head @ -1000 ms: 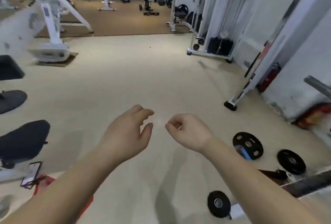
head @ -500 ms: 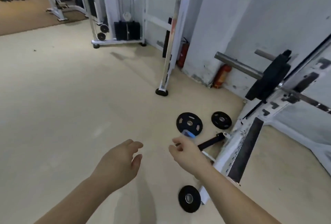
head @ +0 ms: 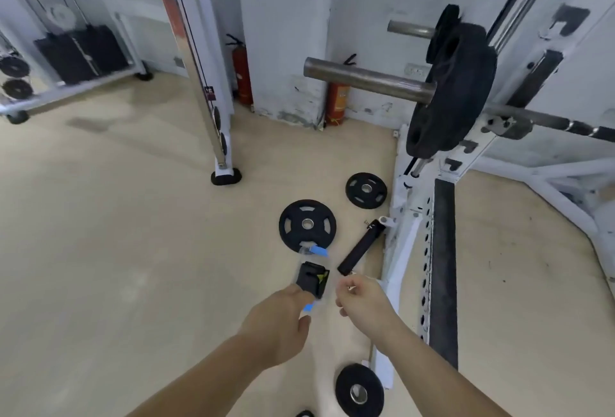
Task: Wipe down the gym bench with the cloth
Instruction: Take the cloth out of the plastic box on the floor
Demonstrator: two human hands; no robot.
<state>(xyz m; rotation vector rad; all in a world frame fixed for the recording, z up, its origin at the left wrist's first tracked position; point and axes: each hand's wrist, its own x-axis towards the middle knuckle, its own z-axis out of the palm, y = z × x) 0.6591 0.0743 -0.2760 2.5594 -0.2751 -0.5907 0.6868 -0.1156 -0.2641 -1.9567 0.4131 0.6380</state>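
Fetching the cloth seems the step in hand: the left hand (head: 283, 323) overlaps a clear plastic packet with black contents (head: 312, 280) on the beige floor (head: 133, 250), grip unclear; the right hand (head: 362, 300) has loosely curled, empty fingers. Neither cloth nor bench shows plainly; next, lift the packet.

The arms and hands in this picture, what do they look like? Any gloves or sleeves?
Both forearms are bare down to the picture's edge: no sleeves. The left hand and right hand wear no gloves, and no watch, bracelet or ring shows.
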